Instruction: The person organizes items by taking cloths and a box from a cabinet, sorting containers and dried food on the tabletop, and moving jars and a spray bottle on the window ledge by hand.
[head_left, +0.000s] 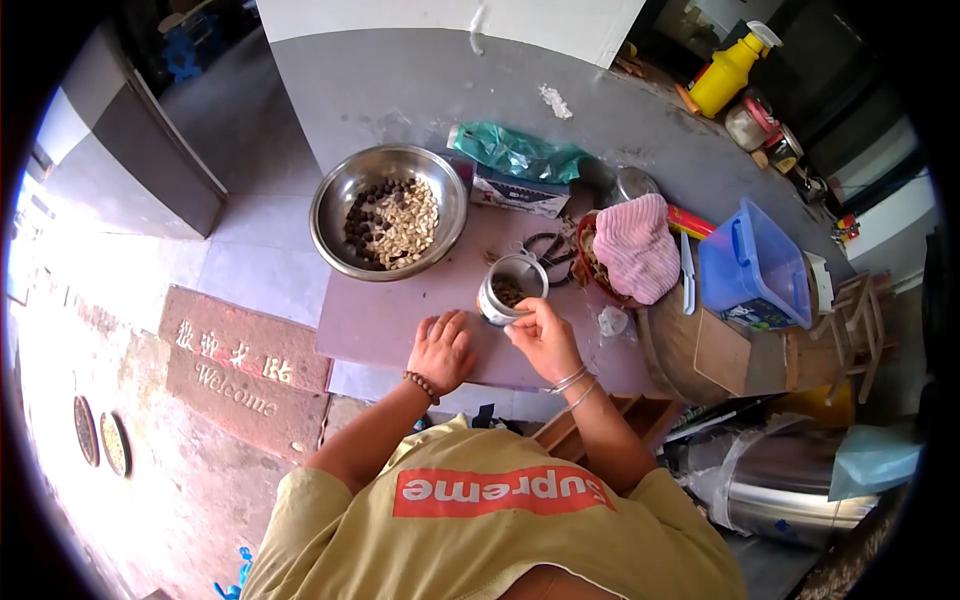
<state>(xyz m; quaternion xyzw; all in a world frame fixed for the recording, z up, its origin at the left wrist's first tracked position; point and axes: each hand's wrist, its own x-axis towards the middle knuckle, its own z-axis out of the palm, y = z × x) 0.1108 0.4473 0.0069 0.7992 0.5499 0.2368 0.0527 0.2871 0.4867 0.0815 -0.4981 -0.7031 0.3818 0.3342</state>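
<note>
Palm down near the front edge of the purplish table, my left hand [442, 350] rests with its fingers laid out and nothing in them. A small open can [482, 304] stands just beyond it, with small dark brown pieces inside. The thumb and fingers of my right hand [547, 340] are closed at the can's near right rim. Part of the grip is hidden by the hand itself. To the far left of the can sits a wide steel bowl [322, 235], holding pale flat slices and dark round pieces on its left side.
Black-handled scissors [545, 245] lie behind the can. A pink cloth [635, 245] partly covers a red basket to the right. Beyond it are a white-handled knife [688, 275] and a blue plastic bin [745, 265]. A box [520, 193] with green plastic stands against the wall.
</note>
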